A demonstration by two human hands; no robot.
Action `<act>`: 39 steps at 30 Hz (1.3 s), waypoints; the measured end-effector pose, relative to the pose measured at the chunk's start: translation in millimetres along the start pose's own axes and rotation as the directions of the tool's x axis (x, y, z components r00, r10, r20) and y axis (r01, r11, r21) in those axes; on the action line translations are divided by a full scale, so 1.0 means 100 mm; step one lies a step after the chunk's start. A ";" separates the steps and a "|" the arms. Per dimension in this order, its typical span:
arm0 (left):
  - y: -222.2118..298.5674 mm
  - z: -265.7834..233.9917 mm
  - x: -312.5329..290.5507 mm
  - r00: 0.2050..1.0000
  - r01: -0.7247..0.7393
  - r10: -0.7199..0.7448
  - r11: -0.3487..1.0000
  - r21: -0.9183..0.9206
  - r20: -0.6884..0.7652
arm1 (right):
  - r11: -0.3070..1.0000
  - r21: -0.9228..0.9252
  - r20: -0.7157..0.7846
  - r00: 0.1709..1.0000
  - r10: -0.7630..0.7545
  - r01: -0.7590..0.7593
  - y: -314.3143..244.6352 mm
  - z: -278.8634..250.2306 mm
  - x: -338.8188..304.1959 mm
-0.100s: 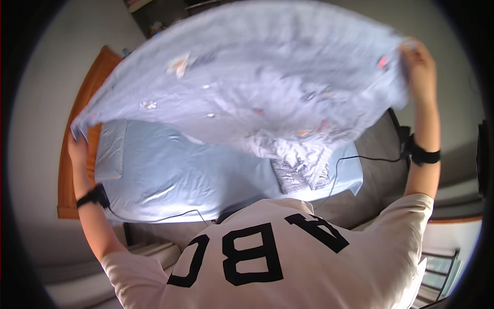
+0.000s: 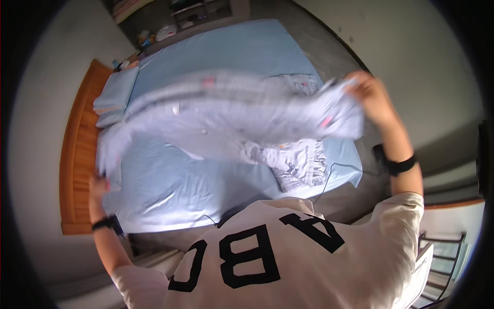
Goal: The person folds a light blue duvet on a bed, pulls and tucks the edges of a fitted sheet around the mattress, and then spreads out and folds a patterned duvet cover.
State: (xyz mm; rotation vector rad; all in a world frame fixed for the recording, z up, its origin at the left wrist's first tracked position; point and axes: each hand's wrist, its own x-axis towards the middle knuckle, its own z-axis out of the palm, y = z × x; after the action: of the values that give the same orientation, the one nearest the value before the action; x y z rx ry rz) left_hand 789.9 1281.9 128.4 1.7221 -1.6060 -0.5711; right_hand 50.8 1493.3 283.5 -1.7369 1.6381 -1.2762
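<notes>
A pale lavender-blue printed cloth (image 2: 206,116) with small pink and white figures spans the space between my hands above the bed, blurred by motion. My right hand (image 2: 368,92) is raised at the far right and closed on the cloth's bunched right end. Lower, beside the headboard, my left hand (image 2: 98,188) is closed at the cloth's left end; its fingers are smeared. Under the cloth, on the light blue bed sheet (image 2: 170,185), lies a crumpled garment (image 2: 298,167) of similar print with a gathered waistband. Another printed piece (image 2: 301,83) shows behind the cloth.
The wooden headboard (image 2: 77,154) stands at the left, with blue pillows (image 2: 118,90) against it. Shelves (image 2: 198,13) holding items are beyond the bed. A black cable (image 2: 329,172) runs over the bed's near right part. At lower right stands a dark rack (image 2: 440,265).
Both hands have come down and inward, the right one leftward, the left one rightward. The cloth has dropped from its high billow, uncovering the far bed, pillows and shelves.
</notes>
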 end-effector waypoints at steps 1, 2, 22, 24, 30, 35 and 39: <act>0.01 0.17 -0.04 0.957 0.274 -0.286 0.948 0.161 0.055 | 0.993 -0.112 0.078 0.996 -0.040 0.048 0.21 0.15 -0.17; -0.47 0.06 -0.18 0.971 0.225 -0.236 0.955 -0.194 -0.035 | 0.958 0.193 0.202 0.964 0.174 -0.213 0.24 0.39 -0.31; 2.07 2.10 -2.22 0.888 -0.293 0.242 0.953 0.077 0.390 | 0.910 0.408 0.518 0.839 -0.163 -0.075 0.24 3.10 -0.31; 2.11 2.04 -2.32 0.879 -0.381 0.326 0.919 0.101 0.349 | 0.853 0.512 0.560 0.793 -0.240 -0.104 0.43 3.05 -0.28; 1.49 1.20 -2.39 0.928 -0.374 0.358 0.887 0.272 0.108 | 0.929 -0.098 0.860 0.501 -0.101 0.356 1.46 2.72 -0.37; 1.60 -0.14 -2.06 0.941 -0.088 0.112 0.992 0.089 -0.320 | 0.841 -0.484 0.738 0.629 0.244 0.241 2.28 2.50 -0.83; 1.06 -1.57 -1.88 0.629 0.167 -0.020 0.980 0.110 -0.777 | 0.786 -0.563 0.776 0.490 0.398 0.254 2.72 2.46 -1.10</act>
State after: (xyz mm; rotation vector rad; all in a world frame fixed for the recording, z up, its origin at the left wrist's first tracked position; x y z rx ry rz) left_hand 808.1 1498.7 283.0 1.8145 -0.9417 0.2920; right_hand 121.4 1472.9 -92.1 -2.0729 1.4471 0.3945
